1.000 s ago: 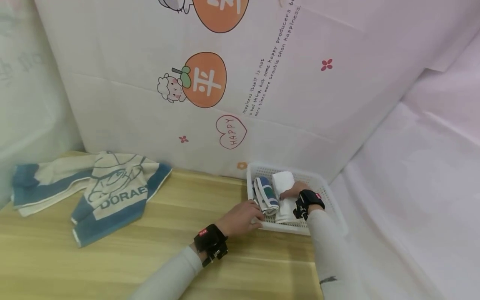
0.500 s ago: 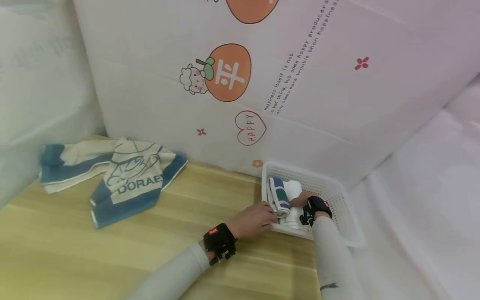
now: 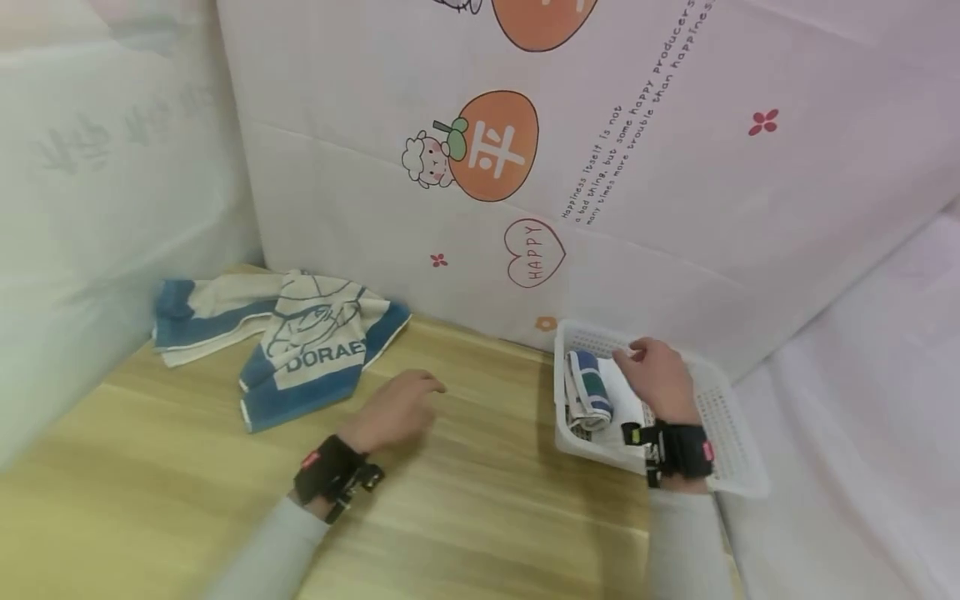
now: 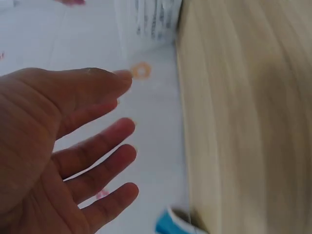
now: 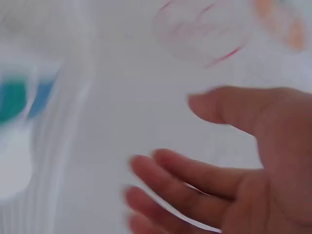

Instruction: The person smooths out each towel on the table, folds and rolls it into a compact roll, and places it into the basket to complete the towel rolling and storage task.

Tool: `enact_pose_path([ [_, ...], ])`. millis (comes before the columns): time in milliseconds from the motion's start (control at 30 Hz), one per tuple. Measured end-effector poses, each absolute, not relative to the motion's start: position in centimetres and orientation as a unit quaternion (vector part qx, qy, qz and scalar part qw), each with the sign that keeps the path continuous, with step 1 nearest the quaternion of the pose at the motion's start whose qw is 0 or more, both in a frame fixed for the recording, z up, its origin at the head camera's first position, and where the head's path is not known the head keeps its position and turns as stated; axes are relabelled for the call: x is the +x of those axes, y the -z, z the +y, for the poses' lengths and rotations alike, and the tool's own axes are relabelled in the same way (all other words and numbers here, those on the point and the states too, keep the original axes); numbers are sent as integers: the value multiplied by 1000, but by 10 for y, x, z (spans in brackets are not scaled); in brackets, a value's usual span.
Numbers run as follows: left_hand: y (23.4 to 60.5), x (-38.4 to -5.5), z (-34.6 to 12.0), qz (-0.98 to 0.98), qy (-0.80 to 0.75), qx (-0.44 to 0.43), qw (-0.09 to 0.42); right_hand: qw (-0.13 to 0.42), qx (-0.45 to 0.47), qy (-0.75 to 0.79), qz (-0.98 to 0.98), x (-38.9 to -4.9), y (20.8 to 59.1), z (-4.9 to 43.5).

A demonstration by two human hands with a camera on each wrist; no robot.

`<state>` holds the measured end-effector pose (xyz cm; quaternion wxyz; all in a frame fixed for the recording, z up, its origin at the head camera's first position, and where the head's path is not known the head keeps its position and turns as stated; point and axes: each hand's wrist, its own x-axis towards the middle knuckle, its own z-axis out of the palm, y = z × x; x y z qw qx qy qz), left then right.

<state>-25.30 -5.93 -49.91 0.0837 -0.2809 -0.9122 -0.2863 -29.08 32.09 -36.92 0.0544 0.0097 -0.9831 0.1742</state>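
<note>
My left hand (image 3: 397, 410) is over the wooden table, between the crumpled towel and the basket; its fingers are relaxed and hold nothing in the left wrist view. My right hand (image 3: 662, 379) hovers above the white plastic basket (image 3: 720, 408), fingers loosely spread and holding nothing in the right wrist view. Inside the basket's left part lies a rolled blue, green and white towel (image 3: 589, 390). Beside it is a rolled white towel (image 3: 619, 392), partly hidden by the right hand. A blue and white towel (image 3: 315, 342) printed with "DORAE" lies loosely spread at the left.
A white printed sheet (image 3: 420, 225) hangs as a wall behind the wooden table (image 3: 480, 483). White cloth (image 3: 862, 400) closes off the right side, close to the basket, and another sheet (image 3: 127, 208) stands at the left.
My left hand has left the basket's near rim and moved left toward the spread towel. The right hand has let go of the white towel and lifted. The head view has turned left.
</note>
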Motion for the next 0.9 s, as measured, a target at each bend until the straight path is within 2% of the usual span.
enact_pose_path([
  [133,509,-242,-103,-938,247,-201,135,227,73,-264,-935,-260,393,266],
  [200,513,-233,-122,-948,239,-152,145,277,121,-286,-909,-244,414,240],
  [267,516,-223,-139,-954,244,-101,139,289,159,-298,-896,-228,437,216],
  [400,520,-206,-166,-970,214,-14,112,269,212,-294,-892,-202,477,171],
  [500,527,-199,-175,-979,179,1,100,212,242,-282,-904,-183,498,137],
  [667,531,-199,-168,-982,153,-46,96,68,283,-296,-910,-155,516,91],
  [733,531,-200,-160,-981,161,-75,79,33,294,-295,-909,-148,520,81],
  [800,531,-199,-148,-976,182,-107,57,21,298,-284,-911,-143,523,76],
  [900,531,-195,-130,-958,236,-164,21,35,299,-268,-915,-141,526,76],
])
